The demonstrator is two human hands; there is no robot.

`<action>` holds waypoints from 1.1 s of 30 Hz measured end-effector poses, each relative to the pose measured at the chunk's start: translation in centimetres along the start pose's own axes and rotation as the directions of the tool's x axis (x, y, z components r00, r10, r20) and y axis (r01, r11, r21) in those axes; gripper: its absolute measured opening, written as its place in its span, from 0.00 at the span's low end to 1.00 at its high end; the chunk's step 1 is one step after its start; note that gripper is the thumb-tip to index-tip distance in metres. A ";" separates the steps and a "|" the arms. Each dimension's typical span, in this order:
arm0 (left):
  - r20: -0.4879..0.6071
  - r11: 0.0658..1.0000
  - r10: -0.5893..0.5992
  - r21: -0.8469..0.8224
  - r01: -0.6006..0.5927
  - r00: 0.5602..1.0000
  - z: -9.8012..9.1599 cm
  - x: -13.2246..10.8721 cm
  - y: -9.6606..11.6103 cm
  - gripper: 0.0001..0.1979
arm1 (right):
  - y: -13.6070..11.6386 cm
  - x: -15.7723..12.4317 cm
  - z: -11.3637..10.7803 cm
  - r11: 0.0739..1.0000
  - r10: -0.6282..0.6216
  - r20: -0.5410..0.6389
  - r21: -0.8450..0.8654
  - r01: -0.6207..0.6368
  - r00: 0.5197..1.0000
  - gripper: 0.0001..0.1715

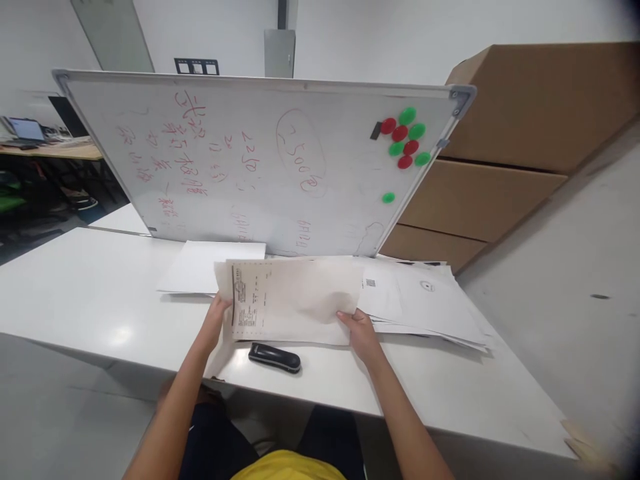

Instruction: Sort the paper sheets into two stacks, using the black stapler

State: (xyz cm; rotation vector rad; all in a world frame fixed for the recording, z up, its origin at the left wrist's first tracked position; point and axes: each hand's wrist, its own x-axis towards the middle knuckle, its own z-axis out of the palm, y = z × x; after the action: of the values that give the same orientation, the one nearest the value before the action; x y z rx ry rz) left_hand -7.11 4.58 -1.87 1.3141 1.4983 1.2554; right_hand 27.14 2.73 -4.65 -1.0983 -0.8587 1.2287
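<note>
My left hand (216, 319) grips the left edge of a sheaf of printed paper sheets (293, 300), fingers tucked behind them. At the lower right edge of the same sheets, my right hand (359, 328) pinches them with the thumb on top. The sheets are held just above the white table (100, 300). A black stapler (275, 358) lies on the table right below the sheets, between my two hands.
A whiteboard (260, 160) with red writing and red and green magnets (406, 143) leans upright behind the sheets. More white papers (425, 303) spread to the right, and a blank sheet (205, 267) lies to the left. Cardboard boxes (525, 147) stand at the right.
</note>
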 end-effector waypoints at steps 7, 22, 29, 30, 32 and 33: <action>-0.022 0.987 0.061 -0.146 -0.063 0.998 0.9 -1.1 1.3 0.25 | 0.0 -0.2 -1.7 0.999 -0.044 -0.099 -0.035 0.041 0.994 0.22; 0.066 0.912 0.410 -0.037 -0.408 0.910 6.7 -7.6 6.1 0.23 | -4.2 -6.4 -7.5 0.965 -0.243 -0.354 -0.183 0.188 0.903 0.23; -0.106 0.924 0.378 -0.014 -0.382 0.920 12.1 -13.1 5.4 0.20 | -3.5 -12.0 -10.1 0.969 -0.233 -0.496 -0.191 0.157 0.836 0.29; -0.107 0.921 0.385 -0.013 -0.389 0.917 12.5 -13.5 5.3 0.19 | -3.5 -12.6 -10.4 0.968 -0.237 -0.495 -0.196 0.159 0.836 0.29; -0.108 0.921 0.386 -0.016 -0.390 0.916 13.1 -13.6 4.9 0.18 | -3.4 -13.5 -11.1 0.964 -0.257 -0.498 -0.197 0.181 0.828 0.31; -0.104 0.917 0.395 -0.020 -0.399 0.913 13.3 -13.4 4.6 0.18 | -3.3 -13.7 -11.4 0.962 -0.263 -0.506 -0.201 0.184 0.821 0.33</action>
State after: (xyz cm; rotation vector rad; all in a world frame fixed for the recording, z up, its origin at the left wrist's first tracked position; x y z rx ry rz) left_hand 9.03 -6.25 -1.08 1.6044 1.2989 1.6182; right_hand 36.62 -12.77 -3.84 -1.3268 -0.6268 0.6167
